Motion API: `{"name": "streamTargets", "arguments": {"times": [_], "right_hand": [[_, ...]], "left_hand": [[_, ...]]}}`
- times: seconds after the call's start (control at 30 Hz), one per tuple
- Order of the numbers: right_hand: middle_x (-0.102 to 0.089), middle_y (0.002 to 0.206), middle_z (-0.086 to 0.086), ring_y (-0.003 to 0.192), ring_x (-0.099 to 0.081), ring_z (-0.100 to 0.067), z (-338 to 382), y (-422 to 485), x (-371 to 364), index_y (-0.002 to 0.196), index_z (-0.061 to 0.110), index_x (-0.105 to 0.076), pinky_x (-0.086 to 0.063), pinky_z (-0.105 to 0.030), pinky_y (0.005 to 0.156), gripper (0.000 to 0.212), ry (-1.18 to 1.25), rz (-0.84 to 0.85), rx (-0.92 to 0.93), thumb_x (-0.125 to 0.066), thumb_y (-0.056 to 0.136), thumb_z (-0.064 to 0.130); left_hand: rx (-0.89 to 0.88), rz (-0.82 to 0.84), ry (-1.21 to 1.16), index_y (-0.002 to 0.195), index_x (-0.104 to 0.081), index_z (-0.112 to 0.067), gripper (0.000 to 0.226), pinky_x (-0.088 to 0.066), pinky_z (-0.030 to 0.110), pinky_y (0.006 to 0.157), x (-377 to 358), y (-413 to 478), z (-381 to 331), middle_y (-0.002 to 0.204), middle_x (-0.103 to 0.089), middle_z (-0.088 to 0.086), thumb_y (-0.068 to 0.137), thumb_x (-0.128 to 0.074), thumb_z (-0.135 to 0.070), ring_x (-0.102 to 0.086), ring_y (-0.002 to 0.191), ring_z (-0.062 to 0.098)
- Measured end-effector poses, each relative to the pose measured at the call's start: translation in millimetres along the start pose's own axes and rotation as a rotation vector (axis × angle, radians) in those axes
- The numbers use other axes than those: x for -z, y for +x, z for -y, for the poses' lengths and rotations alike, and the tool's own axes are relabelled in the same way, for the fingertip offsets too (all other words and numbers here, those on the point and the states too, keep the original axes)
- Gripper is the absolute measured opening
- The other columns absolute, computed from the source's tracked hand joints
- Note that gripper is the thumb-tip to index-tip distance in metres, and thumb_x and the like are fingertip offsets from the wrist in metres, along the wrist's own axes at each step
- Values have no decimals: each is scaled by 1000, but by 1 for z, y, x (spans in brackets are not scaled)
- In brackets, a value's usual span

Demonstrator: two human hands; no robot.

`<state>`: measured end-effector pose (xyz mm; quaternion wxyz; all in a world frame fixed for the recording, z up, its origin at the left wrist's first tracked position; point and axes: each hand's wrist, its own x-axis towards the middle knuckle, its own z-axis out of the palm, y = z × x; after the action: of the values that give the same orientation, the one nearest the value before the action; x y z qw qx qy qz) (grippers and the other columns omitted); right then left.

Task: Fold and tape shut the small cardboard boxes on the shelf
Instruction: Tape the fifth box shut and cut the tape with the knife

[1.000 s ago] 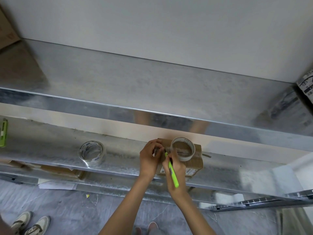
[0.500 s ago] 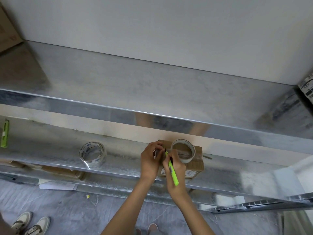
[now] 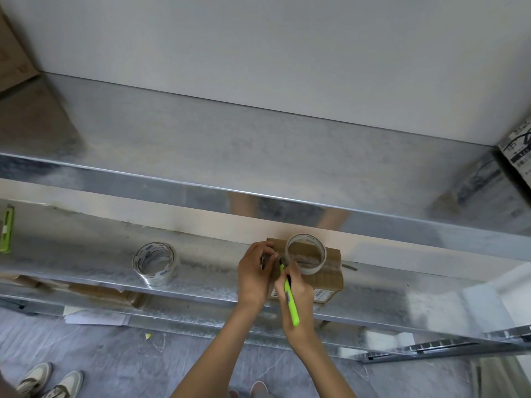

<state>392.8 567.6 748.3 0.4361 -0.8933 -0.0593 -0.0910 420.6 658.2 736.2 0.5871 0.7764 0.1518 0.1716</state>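
Small cardboard box [image 3: 327, 280] sits lower centre of frame, on the middle metal shelf [image 3: 86, 254] near its front edge, top flaps down, white label on the front face. Clear tape roll [image 3: 306, 257] lies flat on top of the box, toward its back. Left hand [image 3: 254, 275] is at the box's left end, fingers curled over the top edge and gripping it; whether it also pinches a tape end, cannot tell. Right hand [image 3: 298, 300] is wrapped around a lime-green utility knife [image 3: 290, 297] held like a pen, tip pointing up-frame, just beside the roll's left side and close to the left-hand fingertips. Whether the blade touches the tape is too small to tell. Second tape roll [image 3: 155, 267] lies flat on the same shelf, well apart to the left. Another green cutter [image 3: 6, 229] at the far left edge of frame, same shelf. Upper metal shelf [image 3: 230, 156] fills mid-frame, with a brown carton [image 3: 11, 61] upper left and a printed box [image 3: 517, 150] at the right edge. Flattened cardboard [image 3: 100, 293] on the shelf below, white paper [image 3: 94, 317] beneath it. Pair of shoes [image 3: 48, 383] bottom left on the grey floor.
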Motion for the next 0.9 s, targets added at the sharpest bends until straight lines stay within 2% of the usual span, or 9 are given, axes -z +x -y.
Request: {"name": "streamTargets", "arguments": {"times": [0.07, 0.2, 0.33, 0.43, 0.53, 0.63, 0.73, 0.83, 0.9], "right_hand": [[-42, 59, 4, 50, -37, -8, 3, -1, 2, 90, 13, -51, -32, -22, 49, 5, 92, -25, -5, -48, 89, 16], [-39, 57, 8, 52, -39, -9, 9, -1, 3, 79, 17, -46, -35, -27, 47, 14, 154, -116, -2, -41, 87, 28], [-39, 57, 12, 49, -42, -6, 10, 5, 1, 80, 20, -45, -30, -13, 47, 11, 119, -137, -7, -43, 89, 25], [-48, 59, 5, 49, -48, -7, 8, 6, 2, 87, 12, -51, -33, -13, 47, 24, 89, -66, 9, -39, 90, 33], [-53, 61, -3, 50, -51, -12, 5, 6, 1, 95, 6, -53, -38, -23, 47, 15, 11, -4, 29, -47, 91, 19], [-47, 59, 2, 47, -44, -4, 6, 6, 3, 94, 5, -54, -31, -10, 47, 6, -3, 5, 13, -51, 90, 9], [-41, 57, 8, 47, -42, -6, 3, 2, 4, 94, 16, -52, -30, -11, 47, 11, 11, 30, -48, -51, 92, 5], [-43, 59, 6, 46, -39, -5, 2, -2, 3, 103, 10, -57, -27, -11, 48, 18, -49, 13, -9, -58, 87, 2], [-46, 59, 4, 48, -42, -7, 5, -3, 4, 95, 12, -57, -34, -19, 48, 12, 7, -11, -38, -57, 89, 3]], "left_hand": [[-8, 1, -13, 77, -62, -18, 18, -47, 13, 73, 2, 0, -2, 95, -66, -10, 83, -66, -2, -60, 89, -2], [3, -18, -65, 76, -63, -21, 22, -50, 18, 76, 1, -3, -1, 96, -67, -10, 83, -65, 0, -61, 91, -1], [6, -16, -49, 76, -62, -25, 25, -50, 17, 77, 2, -4, -1, 97, -67, -12, 85, -63, -1, -61, 91, -1], [2, -11, -29, 74, -58, -32, 32, -49, 15, 77, 2, -4, -3, 98, -66, -16, 85, -64, -3, -61, 92, -3], [-4, -17, 14, 72, -55, -36, 36, -46, 11, 73, 2, -4, -4, 95, -62, -23, 85, -64, -5, -60, 90, -5], [-17, -26, 31, 72, -55, -38, 37, -45, 9, 70, 1, -3, -5, 94, -61, -24, 85, -65, -4, -60, 87, -5], [-1, -41, 31, 74, -59, -32, 29, -47, 13, 71, -1, -2, -3, 95, -65, -19, 84, -66, -5, -61, 86, -3], [11, -44, 29, 77, -65, -22, 20, -48, 14, 73, -2, 0, 1, 97, -68, -9, 83, -67, -4, -61, 88, -2], [1, -37, 14, 79, -67, -19, 21, -46, 10, 74, -1, 1, 1, 96, -68, -7, 82, -66, 1, -62, 88, -1]]}}
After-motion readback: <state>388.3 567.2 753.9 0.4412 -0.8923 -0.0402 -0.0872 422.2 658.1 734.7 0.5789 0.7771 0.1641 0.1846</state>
